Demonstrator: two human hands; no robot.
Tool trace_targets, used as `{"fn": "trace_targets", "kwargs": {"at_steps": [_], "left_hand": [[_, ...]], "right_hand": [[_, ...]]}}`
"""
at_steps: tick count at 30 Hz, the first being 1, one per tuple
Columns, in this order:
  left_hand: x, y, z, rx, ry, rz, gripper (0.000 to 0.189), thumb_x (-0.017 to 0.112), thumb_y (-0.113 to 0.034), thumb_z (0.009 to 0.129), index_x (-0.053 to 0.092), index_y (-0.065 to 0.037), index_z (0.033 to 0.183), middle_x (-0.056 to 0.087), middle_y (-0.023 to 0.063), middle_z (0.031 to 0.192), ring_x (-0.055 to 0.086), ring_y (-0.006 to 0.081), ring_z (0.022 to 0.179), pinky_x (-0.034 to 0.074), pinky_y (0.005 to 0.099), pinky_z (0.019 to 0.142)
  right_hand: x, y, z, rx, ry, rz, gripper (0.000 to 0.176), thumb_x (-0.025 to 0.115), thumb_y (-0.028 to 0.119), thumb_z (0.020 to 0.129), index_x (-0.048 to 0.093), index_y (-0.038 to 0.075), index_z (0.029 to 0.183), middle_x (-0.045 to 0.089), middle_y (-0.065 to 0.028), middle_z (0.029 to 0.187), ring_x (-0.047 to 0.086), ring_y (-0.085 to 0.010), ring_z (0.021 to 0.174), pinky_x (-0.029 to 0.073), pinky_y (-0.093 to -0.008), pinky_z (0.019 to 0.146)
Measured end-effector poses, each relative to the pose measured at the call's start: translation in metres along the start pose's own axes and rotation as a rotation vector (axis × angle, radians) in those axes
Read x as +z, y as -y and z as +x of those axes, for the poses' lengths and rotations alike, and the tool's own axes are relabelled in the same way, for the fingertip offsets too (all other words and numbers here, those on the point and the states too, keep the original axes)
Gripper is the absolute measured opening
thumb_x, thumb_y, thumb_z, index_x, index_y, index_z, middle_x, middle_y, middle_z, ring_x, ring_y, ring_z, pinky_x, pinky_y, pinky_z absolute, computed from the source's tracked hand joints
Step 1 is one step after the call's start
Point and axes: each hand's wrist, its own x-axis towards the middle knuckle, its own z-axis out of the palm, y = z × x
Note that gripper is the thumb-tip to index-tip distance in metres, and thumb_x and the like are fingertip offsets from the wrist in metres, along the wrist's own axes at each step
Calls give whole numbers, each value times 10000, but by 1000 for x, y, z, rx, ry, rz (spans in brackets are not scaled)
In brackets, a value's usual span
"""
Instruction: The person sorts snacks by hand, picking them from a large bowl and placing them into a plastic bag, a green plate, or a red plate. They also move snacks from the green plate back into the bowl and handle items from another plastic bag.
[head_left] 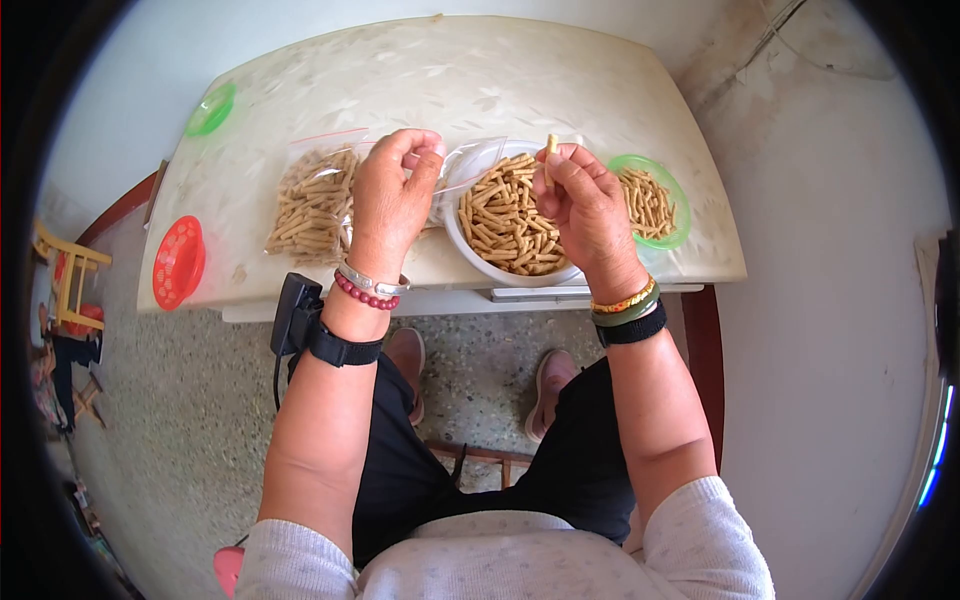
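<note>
My right hand pinches one short tan stick upright between thumb and fingers, above the right side of a white bowl. Many similar tan sticks fill that bowl. My left hand is closed, its fingers curled toward the thumb; whatever may be between them is hidden. It is raised between the bowl and a clear zip bag of the same kind of sticks, partly covering the bag. Clear plastic spreads from beside my left hand over the bowl's rim.
A green bowl with more tan sticks stands right of the white bowl. On the table's left side are a red plastic basket and a green dish. A wall rises at the right.
</note>
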Motion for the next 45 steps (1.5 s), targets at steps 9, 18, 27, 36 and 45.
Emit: {"fn": "trace_targets", "kwargs": {"at_steps": [9,18,27,36,45], "left_hand": [[-3,2,5,-124,101,-82,188,631,-182,829,669,-15,906,654,54,726,561,106,637,470,256,617],[-3,-6,6,-226,290,-2,186,653,-125,850,655,14,975,638,14,811,547,62,738,457,218,675],[3,8,8,-124,129,-35,164,646,-153,821,650,8,853,652,104,681,613,141,605,481,282,585],[2,14,11,-103,47,-89,140,629,-132,826,640,8,828,642,89,659,596,131,588,473,273,573],[4,14,30,-73,-99,-68,127,627,-126,826,641,1,822,629,82,630,572,124,549,448,272,542]], "right_hand": [[-1,-7,-1,62,-7,-172,142,564,139,914,620,17,962,553,34,723,423,-20,586,354,-168,536],[-2,-17,2,-111,-91,-530,102,620,69,871,623,-1,946,612,23,794,536,-25,706,442,-168,638],[19,-25,12,-255,-118,-504,109,656,79,843,640,9,925,594,32,718,506,-25,645,434,-190,580],[48,-28,21,-377,-51,-846,242,586,-29,775,631,40,1002,653,-104,817,601,-190,644,492,-306,602],[31,-36,28,-505,-31,-1061,263,512,-59,800,607,27,1030,651,-125,868,635,-237,777,509,-312,702]]}}
